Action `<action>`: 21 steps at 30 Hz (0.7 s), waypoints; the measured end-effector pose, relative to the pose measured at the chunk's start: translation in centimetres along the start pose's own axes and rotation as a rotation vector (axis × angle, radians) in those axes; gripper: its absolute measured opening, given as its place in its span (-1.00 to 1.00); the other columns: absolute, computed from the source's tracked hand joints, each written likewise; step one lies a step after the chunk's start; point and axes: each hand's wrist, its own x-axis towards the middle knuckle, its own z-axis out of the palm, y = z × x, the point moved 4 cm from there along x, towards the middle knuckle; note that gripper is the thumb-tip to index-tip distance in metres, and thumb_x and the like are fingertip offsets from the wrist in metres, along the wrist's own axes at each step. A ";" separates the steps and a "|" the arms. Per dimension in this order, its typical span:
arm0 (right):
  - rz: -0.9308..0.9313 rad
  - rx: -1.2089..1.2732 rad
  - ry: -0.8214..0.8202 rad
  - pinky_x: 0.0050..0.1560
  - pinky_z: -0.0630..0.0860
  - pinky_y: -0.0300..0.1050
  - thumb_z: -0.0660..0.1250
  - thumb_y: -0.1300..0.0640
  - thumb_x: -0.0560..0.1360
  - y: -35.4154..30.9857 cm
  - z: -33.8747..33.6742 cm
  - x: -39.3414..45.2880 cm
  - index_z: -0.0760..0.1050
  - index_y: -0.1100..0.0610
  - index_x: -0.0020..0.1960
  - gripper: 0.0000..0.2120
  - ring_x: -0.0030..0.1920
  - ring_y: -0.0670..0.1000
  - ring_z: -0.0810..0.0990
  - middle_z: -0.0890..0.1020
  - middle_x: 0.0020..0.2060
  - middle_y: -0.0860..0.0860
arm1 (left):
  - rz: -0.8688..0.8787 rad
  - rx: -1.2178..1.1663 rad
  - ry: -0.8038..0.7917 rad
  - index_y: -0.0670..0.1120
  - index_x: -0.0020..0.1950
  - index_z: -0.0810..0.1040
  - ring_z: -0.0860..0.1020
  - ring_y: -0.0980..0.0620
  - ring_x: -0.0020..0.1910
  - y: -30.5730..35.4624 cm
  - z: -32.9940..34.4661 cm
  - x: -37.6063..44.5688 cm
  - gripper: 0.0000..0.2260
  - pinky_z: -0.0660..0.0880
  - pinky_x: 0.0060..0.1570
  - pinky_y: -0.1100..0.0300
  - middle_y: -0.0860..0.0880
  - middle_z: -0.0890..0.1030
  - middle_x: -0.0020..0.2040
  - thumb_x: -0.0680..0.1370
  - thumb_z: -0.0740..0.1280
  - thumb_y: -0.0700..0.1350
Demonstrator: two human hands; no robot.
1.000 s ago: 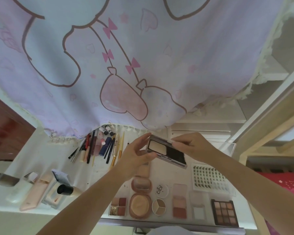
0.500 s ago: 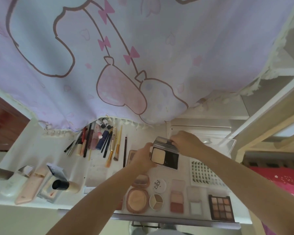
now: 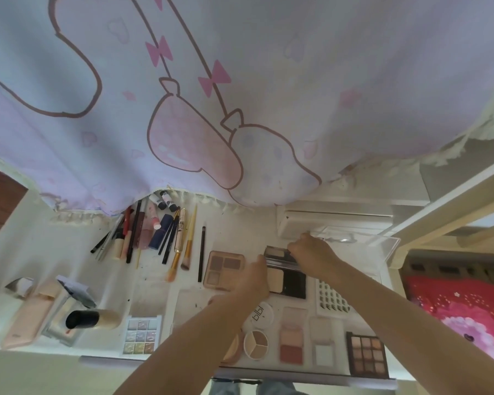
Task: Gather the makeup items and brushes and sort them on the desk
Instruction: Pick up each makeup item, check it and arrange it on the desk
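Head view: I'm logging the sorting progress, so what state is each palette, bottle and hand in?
Black compact: open, on the desk.
Left hand: gripping it.
Right hand: holding its lid.
Brown palette: open, flat.
Foundation bottle: capped, lying down.

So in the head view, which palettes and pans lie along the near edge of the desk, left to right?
Pastel shimmer nine-pan palette → round three-section cream pan → clear-cased pink and red blush stack → clear case with a white pan → dark-framed nine-pan brown eyeshadow palette.
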 end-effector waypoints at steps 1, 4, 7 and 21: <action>0.002 0.006 -0.005 -0.02 0.45 -0.07 0.17 0.37 0.48 0.0 0.1 0.1 0.47 0.23 0.13 -0.74 0.09 0.12 0.48 0.52 0.04 0.20 | 0.000 0.026 0.000 -0.18 0.30 0.24 0.50 -0.12 0.14 0.1 0.1 0.1 -0.60 0.42 -0.09 0.15 -0.17 0.50 0.17 0.49 0.25 -0.30; -0.004 0.007 -0.007 -0.01 0.44 -0.09 0.17 0.36 0.48 -0.1 0.0 0.4 0.47 0.22 0.15 -0.73 0.11 0.11 0.48 0.52 0.05 0.18 | -0.008 0.083 0.001 -0.19 0.30 0.26 0.50 -0.12 0.17 0.3 0.1 0.2 -0.63 0.39 -0.13 0.17 -0.16 0.50 0.20 0.51 0.23 -0.30; -0.004 -0.005 -0.007 -0.03 0.43 -0.11 0.16 0.37 0.48 -0.1 -0.3 0.7 0.47 0.22 0.16 -0.71 0.12 0.11 0.46 0.53 0.05 0.18 | -0.006 0.079 -0.003 -0.19 0.31 0.26 0.50 -0.12 0.17 0.3 0.2 0.1 -0.64 0.36 -0.14 0.18 -0.16 0.50 0.20 0.53 0.21 -0.29; -0.275 0.062 0.302 -0.38 0.49 -0.09 0.26 0.17 0.35 -5.5 -1.4 1.2 0.55 0.22 -0.31 -0.85 -0.27 0.10 0.58 0.60 -0.38 0.09 | -0.082 0.074 0.334 -0.14 0.19 0.45 0.50 -0.03 0.12 -7.3 -6.6 -3.4 -0.77 0.44 -0.02 0.20 -0.06 0.53 0.14 0.55 0.19 -0.15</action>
